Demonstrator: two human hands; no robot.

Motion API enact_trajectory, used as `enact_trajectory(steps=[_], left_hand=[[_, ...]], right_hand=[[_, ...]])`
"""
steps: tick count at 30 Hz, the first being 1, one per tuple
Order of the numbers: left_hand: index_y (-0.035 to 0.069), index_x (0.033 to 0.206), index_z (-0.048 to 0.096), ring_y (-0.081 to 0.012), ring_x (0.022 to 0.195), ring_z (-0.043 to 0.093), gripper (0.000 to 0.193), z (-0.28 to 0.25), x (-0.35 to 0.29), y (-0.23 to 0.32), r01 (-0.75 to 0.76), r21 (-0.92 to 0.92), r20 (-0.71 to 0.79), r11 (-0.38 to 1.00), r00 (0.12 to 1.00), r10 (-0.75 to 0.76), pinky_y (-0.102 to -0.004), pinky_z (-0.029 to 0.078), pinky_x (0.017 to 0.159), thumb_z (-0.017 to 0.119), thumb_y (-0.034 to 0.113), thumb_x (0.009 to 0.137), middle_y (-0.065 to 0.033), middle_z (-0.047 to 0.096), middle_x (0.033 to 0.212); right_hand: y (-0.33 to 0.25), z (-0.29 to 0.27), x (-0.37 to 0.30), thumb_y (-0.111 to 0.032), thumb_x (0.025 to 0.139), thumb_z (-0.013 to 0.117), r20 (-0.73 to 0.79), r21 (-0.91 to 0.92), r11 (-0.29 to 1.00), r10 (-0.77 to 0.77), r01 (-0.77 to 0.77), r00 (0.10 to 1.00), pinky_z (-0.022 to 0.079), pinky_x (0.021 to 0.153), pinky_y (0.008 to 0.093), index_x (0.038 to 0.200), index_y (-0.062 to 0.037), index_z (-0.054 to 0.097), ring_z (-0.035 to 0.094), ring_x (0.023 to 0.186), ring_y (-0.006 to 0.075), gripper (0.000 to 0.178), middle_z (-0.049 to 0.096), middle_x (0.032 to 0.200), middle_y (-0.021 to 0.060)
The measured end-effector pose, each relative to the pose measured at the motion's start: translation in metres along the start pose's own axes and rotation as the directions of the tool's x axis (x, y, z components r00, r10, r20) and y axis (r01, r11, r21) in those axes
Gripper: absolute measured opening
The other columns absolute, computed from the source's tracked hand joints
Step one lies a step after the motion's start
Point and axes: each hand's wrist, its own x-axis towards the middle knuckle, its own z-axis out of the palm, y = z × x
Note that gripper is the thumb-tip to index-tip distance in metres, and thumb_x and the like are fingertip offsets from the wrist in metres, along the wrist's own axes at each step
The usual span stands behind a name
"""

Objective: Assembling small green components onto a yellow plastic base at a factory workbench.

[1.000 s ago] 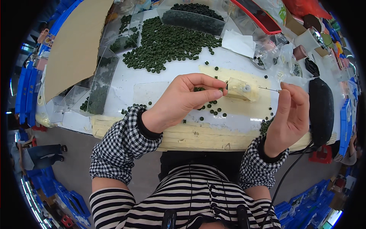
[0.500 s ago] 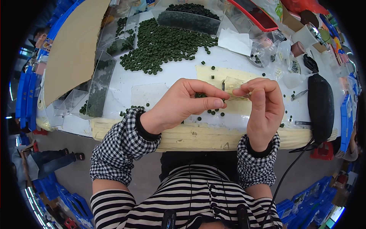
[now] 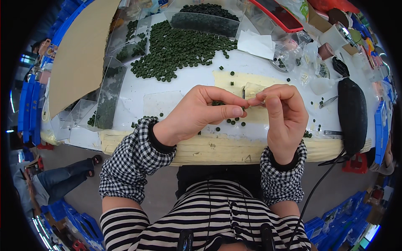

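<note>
My left hand (image 3: 201, 111) pinches between thumb and forefinger what looks like a small dark green round piece (image 3: 243, 108), mostly covered by the fingertips. Several more green pieces show behind its fingers. My right hand (image 3: 287, 115) is closed with thumb and forefinger on a thin metal tool (image 3: 256, 105), whose exact kind I cannot make out. The tool's end reaches the left fingertips. Below the hands lies a pale yellow sheet (image 3: 226, 79), with a cream block (image 3: 252, 88) on it and loose green pieces (image 3: 233, 122) around.
A large pile of green pieces (image 3: 176, 50) lies at the back, beside clear plastic bins (image 3: 112, 94). Cardboard (image 3: 79, 58) leans at left. White tissue (image 3: 255, 44), a red-framed phone (image 3: 278, 14), plastic bags (image 3: 307, 62) and a black pouch (image 3: 351, 117) sit toward the right.
My right hand has moved slightly left, bringing its fingertips against the left ones. The left hand has barely moved. A person's legs at far left have shifted.
</note>
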Motion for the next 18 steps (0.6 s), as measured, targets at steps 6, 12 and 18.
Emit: enact_trajectory(steps=[6, 12, 18], left_hand=[[0.0, 0.105, 0.067, -0.0024, 0.063, 0.05, 0.019, 0.001, 0.0, 0.003, 0.011, -0.004, -0.01, 1.0, 1.0, -0.011, -0.016, 0.033, 0.05, 0.066, 0.008, 0.088, -0.0088, 0.07, 0.09], [0.001, 0.107, 0.065, -0.0015, 0.061, 0.047, 0.019, -0.001, 0.0, 0.003, 0.004, -0.025, -0.018, 1.0, 1.0, -0.004, -0.0161, 0.032, 0.05, 0.064, 0.009, 0.089, -0.0091, 0.069, 0.09], [0.002, 0.109, 0.064, -0.001, 0.058, 0.043, 0.02, -0.002, 0.002, 0.001, -0.007, -0.035, -0.069, 0.999, 0.998, 0.005, -0.0158, 0.031, 0.048, 0.063, 0.009, 0.09, -0.0096, 0.069, 0.093]], right_hand=[[-0.002, -0.003, 0.001, -0.006, 0.094, 0.057, -0.22, -0.025, 0.999, -0.034, 0.03, 0.975, 0.05, 0.075, 0.0243, 0.094, 0.0026, 0.055, 0.063, 0.082, 0.0128, 0.009, 0.062, 0.089, 0.0076], [0.008, -0.018, 0.01, -0.004, 0.083, 0.068, -0.175, -0.758, 0.638, -0.404, 0.139, 0.898, 0.046, 0.07, 0.03, 0.081, -0.0002, 0.059, 0.058, 0.077, 0.0197, 0.01, 0.063, 0.082, 0.0074], [0.007, -0.019, 0.012, -0.006, 0.077, 0.071, -0.01, -0.887, 0.442, -0.315, 0.137, 0.949, 0.044, 0.076, 0.0344, 0.086, -0.0021, 0.064, 0.056, 0.086, 0.0262, 0.012, 0.063, 0.088, 0.0078]])
